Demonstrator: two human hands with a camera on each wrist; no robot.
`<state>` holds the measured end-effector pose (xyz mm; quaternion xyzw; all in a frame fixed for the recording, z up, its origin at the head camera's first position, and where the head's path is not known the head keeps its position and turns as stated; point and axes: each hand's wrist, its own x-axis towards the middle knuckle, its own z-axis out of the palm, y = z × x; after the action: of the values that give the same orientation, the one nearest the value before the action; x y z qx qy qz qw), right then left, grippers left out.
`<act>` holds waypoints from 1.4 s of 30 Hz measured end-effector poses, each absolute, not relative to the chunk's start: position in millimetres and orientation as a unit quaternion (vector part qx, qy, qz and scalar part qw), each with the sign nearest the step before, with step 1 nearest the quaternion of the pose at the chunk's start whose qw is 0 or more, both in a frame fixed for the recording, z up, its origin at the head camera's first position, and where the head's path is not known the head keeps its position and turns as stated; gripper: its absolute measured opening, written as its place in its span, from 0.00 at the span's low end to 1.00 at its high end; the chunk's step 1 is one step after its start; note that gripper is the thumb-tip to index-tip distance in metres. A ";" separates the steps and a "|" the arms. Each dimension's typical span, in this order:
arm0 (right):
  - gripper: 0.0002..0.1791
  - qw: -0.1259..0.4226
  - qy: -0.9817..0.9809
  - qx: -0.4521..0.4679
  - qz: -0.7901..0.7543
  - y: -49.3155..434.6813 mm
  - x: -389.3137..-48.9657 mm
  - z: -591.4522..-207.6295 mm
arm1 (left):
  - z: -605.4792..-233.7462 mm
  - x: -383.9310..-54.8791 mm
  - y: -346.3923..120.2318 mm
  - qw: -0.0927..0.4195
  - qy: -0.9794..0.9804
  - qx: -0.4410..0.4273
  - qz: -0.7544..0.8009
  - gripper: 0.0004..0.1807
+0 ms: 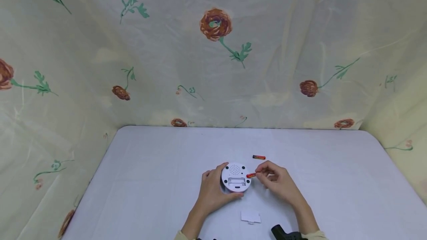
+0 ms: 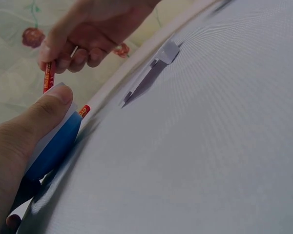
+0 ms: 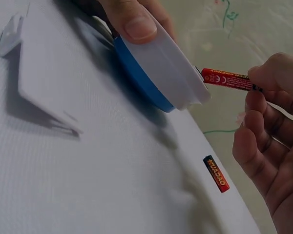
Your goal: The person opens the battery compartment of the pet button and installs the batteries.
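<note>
My left hand (image 1: 212,192) grips a round white-and-blue device (image 1: 233,171) by its edge, thumb at the near side and fingers round the far left side. The device's underside faces up, showing speaker holes, dark feet and an uncovered battery compartment (image 1: 236,182). Between thumb and fingertips, my right hand (image 1: 279,182) pinches a red AAA-size battery (image 3: 227,79) by one end. The battery's other end reaches over the device's right edge, close to the compartment. A second red-and-black battery (image 1: 258,157) lies on the table beyond the device.
A white battery cover (image 1: 251,217) with a small tab lies on the white-covered table (image 1: 150,180), nearer me than the device. Flower-patterned curtains (image 1: 267,95) stand behind and at both sides of the table. A black strap mount (image 1: 287,233) sits at my right wrist.
</note>
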<state>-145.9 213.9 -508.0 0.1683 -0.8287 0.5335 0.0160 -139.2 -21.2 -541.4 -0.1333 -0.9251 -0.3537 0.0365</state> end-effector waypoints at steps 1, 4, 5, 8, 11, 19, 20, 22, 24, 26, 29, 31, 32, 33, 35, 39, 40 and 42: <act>0.06 0.017 -0.830 0.174 0.530 212.2 -145.0 -505.6 | -541.2 -139.1 -21.2 0.036 -0.926 -0.133 -0.353 0.57; 0.06 0.017 -0.831 0.187 0.524 204.8 -140.0 -491.8 | -541.3 -139.3 -21.3 0.038 -0.927 -0.136 -0.348 0.57; 0.05 0.018 -0.830 0.188 0.524 202.0 -138.1 -486.9 | -541.0 -139.4 -21.2 0.040 -0.927 -0.138 -0.347 0.57; 0.05 0.020 -0.830 0.192 0.523 194.6 -132.4 -474.2 | -541.6 -139.7 -21.6 0.044 -0.926 -0.144 -0.346 0.56; 0.06 0.024 -0.835 0.193 0.514 189.3 -129.5 -469.3 | -542.3 -139.2 -22.4 0.045 -0.926 -0.145 -0.347 0.56; 0.06 0.027 -0.844 0.204 0.496 182.4 -127.6 -467.7 | -545.7 -138.2 -24.0 0.051 -0.926 -0.149 -0.343 0.56; 0.06 0.025 -0.844 0.207 0.495 182.0 -127.1 -467.7 | -546.0 -137.9 -24.2 0.051 -0.926 -0.150 -0.343 0.56; 0.06 0.016 -0.845 0.205 0.493 181.2 -126.6 -467.4 | -546.6 -137.6 -24.4 0.051 -0.926 -0.151 -0.342 0.56; 0.06 0.008 -0.848 0.206 0.488 180.5 -126.9 -469.2 | -546.9 -137.4 -24.4 0.051 -0.925 -0.154 -0.342 0.56; 0.06 0.006 -0.851 0.206 0.483 180.6 -128.4 -473.5 | -547.0 -137.6 -24.4 0.052 -0.925 -0.155 -0.342 0.56; 0.06 0.005 -0.856 0.202 0.476 182.3 -132.6 -485.6 | -546.8 -137.8 -24.6 0.052 -0.925 -0.156 -0.343 0.56; 0.06 0.008 -0.859 0.201 0.472 184.2 -135.3 -493.1 | -546.5 -137.6 -24.7 0.052 -0.925 -0.155 -0.343 0.56; 0.06 0.008 -0.860 0.201 0.470 185.3 -136.7 -496.7 | -546.3 -137.5 -24.7 0.052 -0.925 -0.154 -0.342 0.56; 0.07 0.007 -0.860 0.200 0.469 186.4 -137.8 -499.1 | -546.2 -137.5 -24.7 0.052 -0.926 -0.154 -0.342 0.56; 0.07 0.010 -0.860 0.203 0.467 188.4 -139.1 -501.1 | -545.7 -137.6 -24.2 0.052 -0.926 -0.152 -0.341 0.56; 0.08 0.016 -0.857 0.211 0.470 191.3 -141.0 -501.9 | -543.5 -138.0 -22.5 0.051 -0.924 -0.150 -0.347 0.56; 0.08 0.018 -0.856 0.213 0.470 191.7 -141.4 -501.7 | -542.9 -138.3 -22.0 0.051 -0.924 -0.150 -0.348 0.56; 0.08 0.016 -0.856 0.215 0.470 192.1 -142.1 -501.1 | -541.5 -138.6 -21.3 0.052 -0.923 -0.150 -0.350 0.56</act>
<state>-142.1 192.1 -501.1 0.2148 -0.8560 0.4700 0.0156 -138.6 -21.3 -541.5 -0.1498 -0.9234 -0.3495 0.0519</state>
